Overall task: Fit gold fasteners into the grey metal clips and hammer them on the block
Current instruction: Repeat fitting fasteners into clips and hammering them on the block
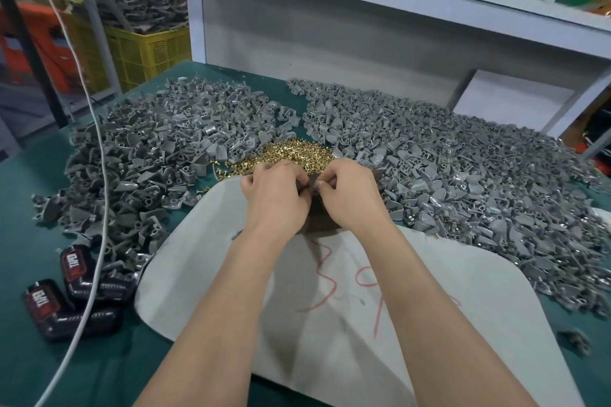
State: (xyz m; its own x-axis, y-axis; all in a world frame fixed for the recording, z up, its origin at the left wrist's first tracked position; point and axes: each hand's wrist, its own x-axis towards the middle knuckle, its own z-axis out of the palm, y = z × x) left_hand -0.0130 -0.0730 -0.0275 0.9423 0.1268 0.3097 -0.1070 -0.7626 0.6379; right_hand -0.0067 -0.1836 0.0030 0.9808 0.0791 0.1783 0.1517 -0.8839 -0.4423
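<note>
Grey clip (312,182), largely hidden, pinched between left hand (276,196) and right hand (351,195).

Single head-worn wide-angle view, set above the near edge of the green tabletop (29,195), facing forward and steeply down, near enough that both forearms fill the lower frame, left hand (274,195) and right hand (350,195) meeting mid-frame, far edge at top.

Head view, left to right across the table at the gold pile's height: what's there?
left pile of grey clips → gold fasteners → right pile of grey clips
</note>
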